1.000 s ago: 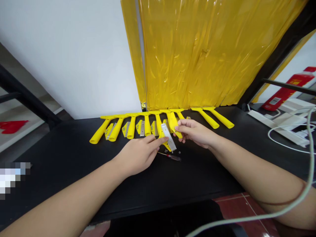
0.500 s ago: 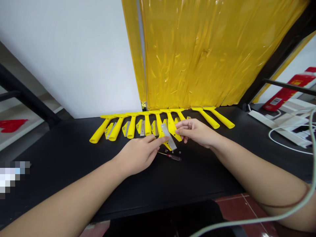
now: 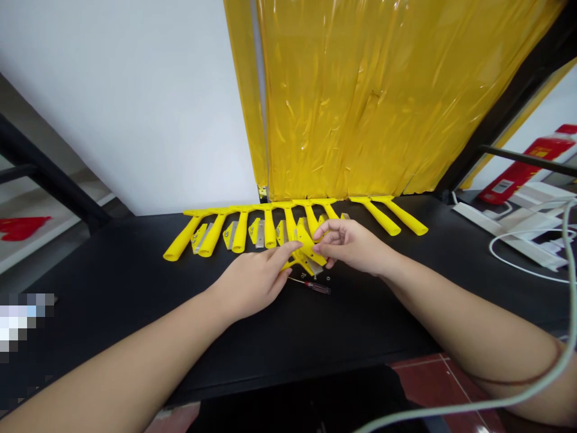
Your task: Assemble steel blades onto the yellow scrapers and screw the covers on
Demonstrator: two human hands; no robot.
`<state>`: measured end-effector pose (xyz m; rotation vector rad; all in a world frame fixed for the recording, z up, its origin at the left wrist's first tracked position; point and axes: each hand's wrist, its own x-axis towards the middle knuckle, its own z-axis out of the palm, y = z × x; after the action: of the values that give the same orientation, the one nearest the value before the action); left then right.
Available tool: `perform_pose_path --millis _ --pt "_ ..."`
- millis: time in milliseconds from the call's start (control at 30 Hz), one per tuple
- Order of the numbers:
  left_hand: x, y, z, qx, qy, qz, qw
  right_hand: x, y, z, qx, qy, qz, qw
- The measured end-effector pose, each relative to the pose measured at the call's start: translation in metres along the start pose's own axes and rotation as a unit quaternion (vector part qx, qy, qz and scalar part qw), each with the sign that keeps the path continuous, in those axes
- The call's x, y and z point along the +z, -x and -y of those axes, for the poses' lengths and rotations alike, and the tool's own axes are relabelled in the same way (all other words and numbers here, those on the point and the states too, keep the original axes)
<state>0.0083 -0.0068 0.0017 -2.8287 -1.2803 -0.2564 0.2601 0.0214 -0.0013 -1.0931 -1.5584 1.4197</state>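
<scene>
My left hand [image 3: 250, 281] is closed around a yellow scraper handle, most of it hidden by my fingers. A metal blade [image 3: 317, 270] lies on the scraper's head, only its lower end showing. Over the blade sits a flat yellow plate [image 3: 311, 248], pinched at its right side between the thumb and fingers of my right hand [image 3: 354, 246]. My left index finger reaches to the plate's left edge. Just below, on the black table [image 3: 279, 343], are a small screwdriver [image 3: 318, 288] with a clear and red handle and several tiny screws or nuts [image 3: 329, 278].
Yellow scraper handles [image 3: 180, 239] stand in a row along the back, with yellow plates and blades [image 3: 259, 233] between them. At the right are a red bottle [image 3: 518, 168], a white power strip [image 3: 509, 234] and white cables [image 3: 496, 249]. A pale cable [image 3: 451, 408] crosses the lower right.
My right hand has moved left with the yellow plate, which now covers most of the blade. My left index finger has lifted from the blade to the plate's edge.
</scene>
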Motion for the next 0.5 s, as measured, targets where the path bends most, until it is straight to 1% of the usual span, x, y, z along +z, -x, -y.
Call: perform_pose_path --millis 167,267,333,400,467,500 --pt "-0.0021 -0.0006 -0.0011 0.01 0.0 0.014 1.0 0.0039 0.0011 -0.001 -0.006 -0.009 0.005 1.0" --pt "-0.0029 -0.0004 -0.0013 0.022 -0.004 0.008 1.0 0.0064 0.0026 -0.0019 -0.019 0.024 0.006 1.0" --pt "-0.0032 -0.0002 -0.0013 0.029 -0.002 0.002 1.0 0.0071 0.0036 -0.002 -0.05 0.082 0.0 0.995" --pt "-0.0033 0.0 -0.0011 0.032 0.001 0.002 0.999 0.0062 0.0039 -0.0017 -0.103 0.141 -0.023 0.984" --pt "-0.0032 0.0001 -0.0008 0.034 0.005 0.001 0.999 0.0038 0.0029 -0.0015 -0.147 0.176 -0.052 0.972" --pt "-0.0031 0.0001 -0.0006 0.035 0.007 -0.002 0.999 0.0023 0.002 -0.0016 -0.155 0.181 -0.062 0.969"
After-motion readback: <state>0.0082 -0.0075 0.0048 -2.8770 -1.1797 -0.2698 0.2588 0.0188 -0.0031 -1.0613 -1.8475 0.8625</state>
